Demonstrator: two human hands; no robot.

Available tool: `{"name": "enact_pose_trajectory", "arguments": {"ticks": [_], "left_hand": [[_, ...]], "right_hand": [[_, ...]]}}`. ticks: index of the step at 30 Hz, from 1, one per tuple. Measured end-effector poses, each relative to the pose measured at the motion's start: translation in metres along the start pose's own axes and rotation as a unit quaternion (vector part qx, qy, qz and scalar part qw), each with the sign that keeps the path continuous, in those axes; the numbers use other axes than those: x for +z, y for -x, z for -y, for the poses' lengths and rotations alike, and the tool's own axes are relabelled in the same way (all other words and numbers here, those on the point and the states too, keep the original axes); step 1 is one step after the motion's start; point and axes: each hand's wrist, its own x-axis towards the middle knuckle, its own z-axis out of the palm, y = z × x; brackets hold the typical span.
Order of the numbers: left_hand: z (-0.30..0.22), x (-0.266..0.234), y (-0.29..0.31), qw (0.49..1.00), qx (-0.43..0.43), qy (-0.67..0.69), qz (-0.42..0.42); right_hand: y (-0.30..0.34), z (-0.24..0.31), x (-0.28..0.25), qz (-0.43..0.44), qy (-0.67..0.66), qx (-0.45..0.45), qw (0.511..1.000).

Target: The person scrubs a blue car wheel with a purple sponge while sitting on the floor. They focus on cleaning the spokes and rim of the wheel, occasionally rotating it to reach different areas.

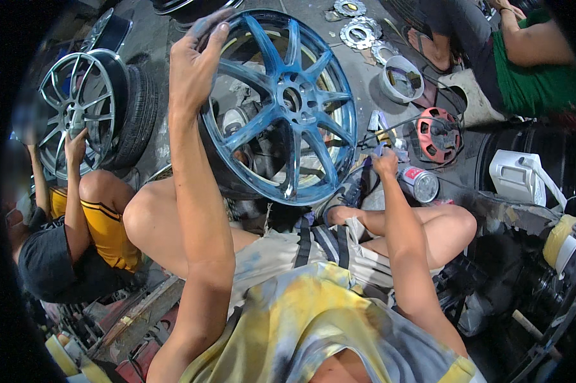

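A blue-painted wheel rim [292, 96] with several spokes stands tilted in front of my knees. Pale bare patches show on its spokes and outer edge. Beside its upper left edge is my left hand [198, 60], open, the fingers stretched out and smeared at the tips. Whether they touch the rim, I cannot tell. Past the rim's lower right edge, my right hand [385, 161] is closed around a small purple piece [380, 150], too little of it showing to name. Part of a shoe [235, 121] shows between the spokes.
At left, another person [77, 210] holds a silver rim [77, 115] beside a tyre [138, 115]. Near my right hand are a can [419, 184], a red slotted disc [437, 135] and a white bucket [401, 79]. Someone in green [537, 70] sits at upper right. Hub discs [360, 33] lie beyond.
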Motion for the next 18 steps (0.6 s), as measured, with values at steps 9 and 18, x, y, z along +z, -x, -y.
{"name": "enact_pose_trajectory", "arguments": {"ticks": [9,18], "left_hand": [[-0.005,-0.008,0.006,0.988,-0.04,-0.066,0.133],[-0.025,-0.013,0.004,0.978,-0.041,-0.11,0.172]], "right_hand": [[0.076,0.133,-0.181,0.185,-0.265,-0.158,0.933],[0.159,0.276,-0.187,0.089,-0.518,-0.323,0.787]]}}
